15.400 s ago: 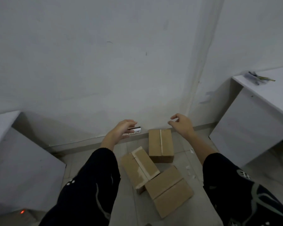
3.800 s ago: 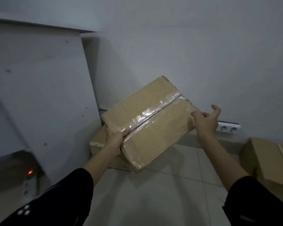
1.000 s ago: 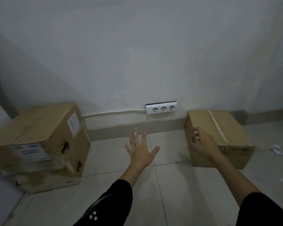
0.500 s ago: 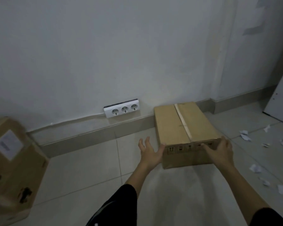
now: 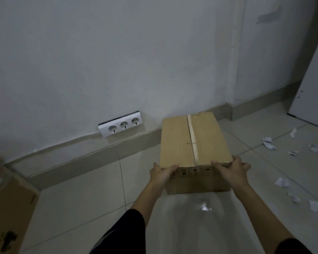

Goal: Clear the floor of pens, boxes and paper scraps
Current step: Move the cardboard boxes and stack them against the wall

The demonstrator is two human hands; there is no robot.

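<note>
a taped cardboard box sits on the tiled floor, its far end against the skirting board to the right of a triple wall socket. the left hand grips the near left top corner and the right hand the near right, fingers curled over the edge. torn paper scraps lie scattered right of the box; another carton stands at far left.
</note>
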